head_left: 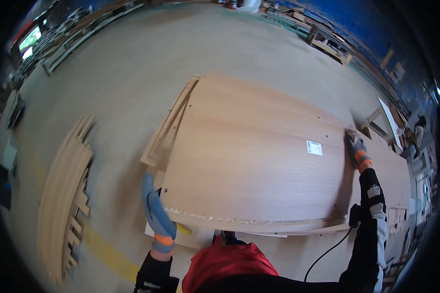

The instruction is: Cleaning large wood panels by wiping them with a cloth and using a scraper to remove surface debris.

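A large light-brown wood panel with a white label and small drilled holes lies before me, its raw chipboard edge towards me. My left hand, in a grey-blue glove with an orange cuff, holds the near left corner, fingers along the side edge. At the far right edge, my right hand, gloved alike, grips the panel; its fingertips are partly hidden. Narrower drilled boards show beneath the panel's left side. A shadow runs along the right edge, over another wood panel underneath.
On the floor to the left lies a stack of long wood boards with uneven ends. A yellow floor line passes near it. A black cable hangs by my right arm. White-topped furniture and a person are at far right.
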`<move>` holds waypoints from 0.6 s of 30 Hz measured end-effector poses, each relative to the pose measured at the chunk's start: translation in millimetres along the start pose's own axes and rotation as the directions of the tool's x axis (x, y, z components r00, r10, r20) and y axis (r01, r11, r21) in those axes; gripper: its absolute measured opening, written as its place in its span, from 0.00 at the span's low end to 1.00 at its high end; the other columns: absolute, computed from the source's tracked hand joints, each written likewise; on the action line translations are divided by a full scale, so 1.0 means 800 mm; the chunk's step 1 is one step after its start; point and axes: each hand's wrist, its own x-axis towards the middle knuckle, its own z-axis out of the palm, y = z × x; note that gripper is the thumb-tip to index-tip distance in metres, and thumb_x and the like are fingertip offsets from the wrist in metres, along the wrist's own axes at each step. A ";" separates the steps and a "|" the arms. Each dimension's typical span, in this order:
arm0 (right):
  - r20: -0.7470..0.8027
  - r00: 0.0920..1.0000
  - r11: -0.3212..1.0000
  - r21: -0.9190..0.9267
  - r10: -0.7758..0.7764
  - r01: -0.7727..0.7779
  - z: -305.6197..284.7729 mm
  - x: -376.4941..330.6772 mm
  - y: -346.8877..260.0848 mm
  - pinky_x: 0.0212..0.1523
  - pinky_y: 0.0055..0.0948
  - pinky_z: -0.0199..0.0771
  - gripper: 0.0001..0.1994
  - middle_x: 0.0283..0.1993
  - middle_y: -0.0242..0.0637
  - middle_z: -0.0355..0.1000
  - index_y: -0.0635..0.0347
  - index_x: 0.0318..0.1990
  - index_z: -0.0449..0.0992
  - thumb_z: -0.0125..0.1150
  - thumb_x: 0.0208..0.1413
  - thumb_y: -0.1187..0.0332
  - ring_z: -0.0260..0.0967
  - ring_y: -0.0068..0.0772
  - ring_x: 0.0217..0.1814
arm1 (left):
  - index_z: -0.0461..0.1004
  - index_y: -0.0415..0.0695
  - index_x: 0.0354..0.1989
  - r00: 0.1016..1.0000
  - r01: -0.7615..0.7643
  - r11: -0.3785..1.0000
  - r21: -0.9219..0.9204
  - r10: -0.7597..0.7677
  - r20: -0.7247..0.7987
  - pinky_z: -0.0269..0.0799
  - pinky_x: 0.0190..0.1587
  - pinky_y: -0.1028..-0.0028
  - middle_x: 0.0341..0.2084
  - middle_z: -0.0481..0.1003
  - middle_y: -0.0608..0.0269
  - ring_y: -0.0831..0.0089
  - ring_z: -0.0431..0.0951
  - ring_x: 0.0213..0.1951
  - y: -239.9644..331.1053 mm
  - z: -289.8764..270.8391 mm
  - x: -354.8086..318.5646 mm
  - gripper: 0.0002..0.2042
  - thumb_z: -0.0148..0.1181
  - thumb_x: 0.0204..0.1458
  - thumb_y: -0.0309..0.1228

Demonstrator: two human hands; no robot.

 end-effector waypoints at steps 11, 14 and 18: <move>-0.216 0.204 0.184 0.109 -0.955 0.977 0.026 -0.207 -0.583 0.66 0.58 0.43 0.22 0.62 0.40 0.64 0.45 0.55 0.70 0.43 0.60 0.47 0.52 0.48 0.70 | 0.49 0.40 0.69 0.805 0.504 0.446 -0.740 -0.552 0.217 0.65 0.58 0.59 0.59 0.62 0.46 0.53 0.69 0.55 0.018 -0.032 -0.036 0.31 0.50 0.60 0.39; 0.053 -0.090 -0.081 0.158 -0.995 0.984 -0.034 -0.341 -0.603 0.70 0.59 0.35 0.19 0.64 0.40 0.62 0.38 0.53 0.71 0.44 0.59 0.47 0.49 0.48 0.72 | 0.51 0.46 0.69 0.599 0.565 0.048 -0.824 -0.710 0.369 0.69 0.54 0.54 0.57 0.63 0.48 0.53 0.71 0.52 -0.024 -0.061 -0.074 0.31 0.44 0.62 0.50; -0.115 -0.335 -0.353 0.378 -0.935 0.856 -0.022 -0.422 -0.528 0.72 0.50 0.36 0.28 0.67 0.50 0.55 0.50 0.61 0.64 0.50 0.58 0.45 0.44 0.60 0.72 | 0.55 0.44 0.65 0.755 0.516 0.474 -0.714 -0.645 0.117 0.70 0.54 0.56 0.56 0.64 0.47 0.52 0.72 0.52 -0.092 -0.082 -0.120 0.28 0.51 0.59 0.42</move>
